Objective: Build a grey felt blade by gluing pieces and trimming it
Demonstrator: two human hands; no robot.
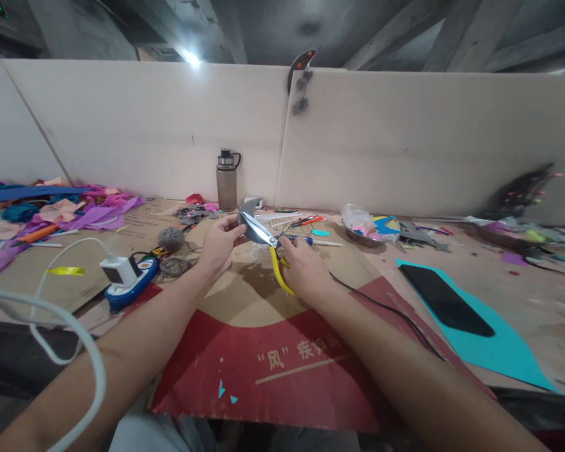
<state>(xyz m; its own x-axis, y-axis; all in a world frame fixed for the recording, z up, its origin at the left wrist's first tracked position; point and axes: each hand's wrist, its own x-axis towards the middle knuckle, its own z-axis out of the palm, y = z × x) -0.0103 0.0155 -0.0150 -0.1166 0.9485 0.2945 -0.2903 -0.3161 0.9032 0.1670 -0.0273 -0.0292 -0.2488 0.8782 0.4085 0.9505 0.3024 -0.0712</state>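
My right hand (302,267) is wrapped round the yellow handles of a pair of scissors (279,270), whose blades point up and to the left. Pinched in my left hand (221,242) is a curved dark grey felt-like piece (250,210). The scissor blades lie against this piece, slightly apart at the tips as far as I can see. Both hands are above a red and tan cardboard sheet (207,370). A few small turquoise scraps (221,389) lie on the sheet's near part.
A grey bottle (226,182) stands at the back. On the left are a blue power strip (132,289) with a white charger, grey yarn (171,239) and coloured scraps (66,210). A black phone (445,298) rests on turquoise sheet (508,351) at right. A white cable (94,358) loops over my left forearm.
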